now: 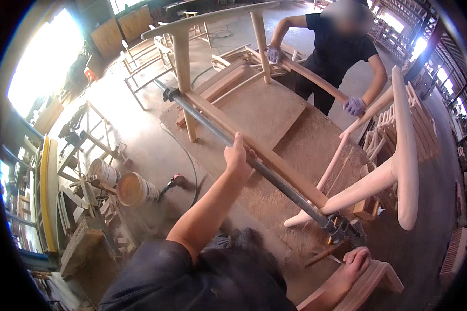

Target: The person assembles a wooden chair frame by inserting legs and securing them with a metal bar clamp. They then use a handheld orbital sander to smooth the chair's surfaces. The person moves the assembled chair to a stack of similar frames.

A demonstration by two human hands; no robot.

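A long metal pipe clamp (205, 122) lies along the rail (267, 150) of a pale wooden chair frame, from a left leg post (183, 67) to the right leg (358, 189). My left hand (237, 158) is wrapped round the clamp's bar near its middle. At the lower right, my right hand (355, 260) has its fingers curled beside the clamp's screw head (342, 229); what they hold is hidden. A dark rod (321, 255) sticks out near that head. Opposite me, a co-worker's gloved hands (275, 54) rest on the frame's far rail (316, 80).
The frame stands on a dusty wooden worktable (249, 114). A curved wooden piece (373, 277) is beside my right hand. Two buckets (132, 189) and a hose (194, 176) are on the floor at left. Chair frames (145, 59) stand behind; more chair parts (404, 122) are stacked right.
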